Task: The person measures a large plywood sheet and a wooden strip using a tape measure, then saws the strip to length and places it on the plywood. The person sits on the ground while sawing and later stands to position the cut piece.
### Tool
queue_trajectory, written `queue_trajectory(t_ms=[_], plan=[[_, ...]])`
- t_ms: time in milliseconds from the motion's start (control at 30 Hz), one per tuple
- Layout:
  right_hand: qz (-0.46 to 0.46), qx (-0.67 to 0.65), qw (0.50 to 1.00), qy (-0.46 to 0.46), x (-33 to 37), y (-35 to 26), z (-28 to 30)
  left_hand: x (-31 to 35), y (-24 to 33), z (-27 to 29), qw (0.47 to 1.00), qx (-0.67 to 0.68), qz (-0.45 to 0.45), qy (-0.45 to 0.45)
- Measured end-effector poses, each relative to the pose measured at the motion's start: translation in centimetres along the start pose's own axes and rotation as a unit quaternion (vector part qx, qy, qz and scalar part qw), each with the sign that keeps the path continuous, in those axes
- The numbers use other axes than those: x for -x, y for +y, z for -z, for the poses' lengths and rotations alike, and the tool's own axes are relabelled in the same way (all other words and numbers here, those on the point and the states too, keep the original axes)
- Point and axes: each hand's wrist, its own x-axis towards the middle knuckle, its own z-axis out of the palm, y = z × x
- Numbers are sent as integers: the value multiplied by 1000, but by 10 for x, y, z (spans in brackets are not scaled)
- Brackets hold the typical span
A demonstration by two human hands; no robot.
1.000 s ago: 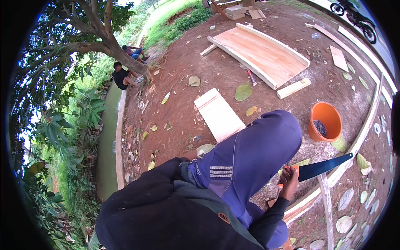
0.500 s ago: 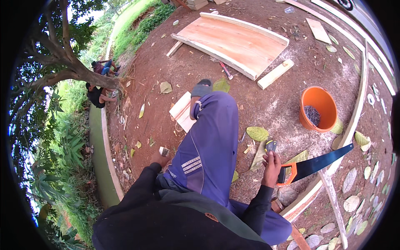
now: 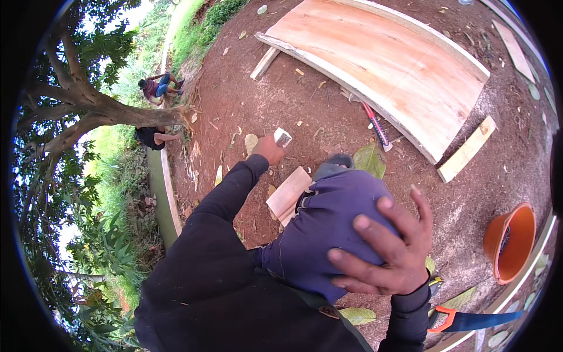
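My left hand point(image 3: 268, 151) is stretched forward over the soil, its fingers closed on a small whitish block point(image 3: 282, 138) with a greyish face. Above my bent knee, my right hand point(image 3: 390, 249) has its fingers spread and nothing in it. Beside my foot lies a short flat board point(image 3: 289, 196). A large wooden panel with raised side rails point(image 3: 381, 58) rests on the ground ahead. At its near edge is a tool with a red and black handle point(image 3: 376, 124), its other end partly hidden. A black and yellow tool point(image 3: 435, 284) lies behind my right wrist, partly covered.
A handsaw with an orange handle point(image 3: 448, 320) lies at the lower right. An orange bucket point(image 3: 509, 243) holding nails stands near a long timber strip. A wood offcut point(image 3: 467, 149) lies beside the panel. Two people sit near the tree trunk point(image 3: 135, 114) at left.
My left hand has reached forward with the whitish block. My right hand has come away from the black and yellow tool, moved over my knee and spread its fingers. The view has shifted forward.
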Motion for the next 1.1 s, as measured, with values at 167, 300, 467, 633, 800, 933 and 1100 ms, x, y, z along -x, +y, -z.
queue_trajectory(t_ms=[167,300,467,633,800,933,1100], plan=[[-255,-31,942,-215,59,83,-49,-100,38,-13,993,10,-73,-87],[-556,-74,828,4,86,102,-84,-122,69,-25,983,5,-84,-164],[-566,8,824,-18,11,154,-94,-126,90,-27,935,29,-182,-303],[-575,-28,814,-82,-5,185,-97,-93,131,-2,876,48,-306,-370],[-585,-37,800,-132,-42,198,-100,-92,132,-37,872,74,-297,-382],[-575,-204,792,6,-71,199,-87,-89,135,-56,848,77,-279,-444],[-479,-493,705,175,-177,166,-93,-77,126,-46,874,94,-242,-412]])
